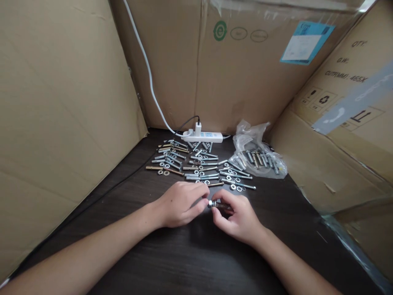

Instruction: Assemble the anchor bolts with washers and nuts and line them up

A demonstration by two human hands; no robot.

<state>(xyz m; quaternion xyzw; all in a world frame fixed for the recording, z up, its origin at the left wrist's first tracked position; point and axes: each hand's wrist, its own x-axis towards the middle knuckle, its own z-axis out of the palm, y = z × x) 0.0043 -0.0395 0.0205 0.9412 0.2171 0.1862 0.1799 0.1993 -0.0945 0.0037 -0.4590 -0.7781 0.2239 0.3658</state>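
My right hand (238,213) is closed around an expansion bolt (221,205), holding it roughly level just above the dark table. Its shank is mostly hidden by my fingers. A shiny hex nut (210,203) and washers (214,203) sit at its left end. My left hand (186,203) is curled, thumb and forefinger brought together at the nut; the exact contact is partly hidden. Beyond my hands lie rows of bolts and sleeves (208,169), with loose nuts and washers (236,187) among them.
A clear plastic bag (251,139) with several bolts (260,159) lies at the back right. A white power strip (211,137) with a plugged-in adapter (198,129) stands at the back. A black cable (123,180) runs along the left. Cardboard walls (172,61) enclose the table.
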